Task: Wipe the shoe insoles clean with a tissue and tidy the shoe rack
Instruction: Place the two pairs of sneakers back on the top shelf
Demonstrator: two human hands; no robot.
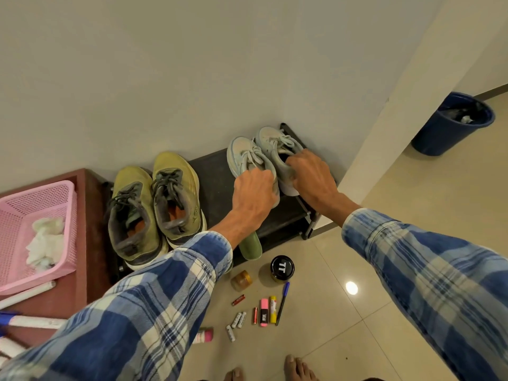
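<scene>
Shoe rack (209,171), top shelf: our left hand (254,192) grips one pale sneaker (246,156), our right hand (312,178) clasps its twin (275,140).

The left hand (254,193) covers the heel of the left pale shoe (243,155), and the right hand (312,178) has its fingers (297,162) buried inside the right pale shoe (275,141). The left edge cuts the pink basket (71,224).

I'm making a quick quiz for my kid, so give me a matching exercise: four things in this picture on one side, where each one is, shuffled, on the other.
1 olive sneakers
2 pale sneakers
3 crumpled tissue
4 batteries

A in the pink basket
B on the floor tiles
C left end of the shoe rack
D gripped by left hand and right hand

Pairs: 1-C, 2-D, 3-A, 4-B
</scene>
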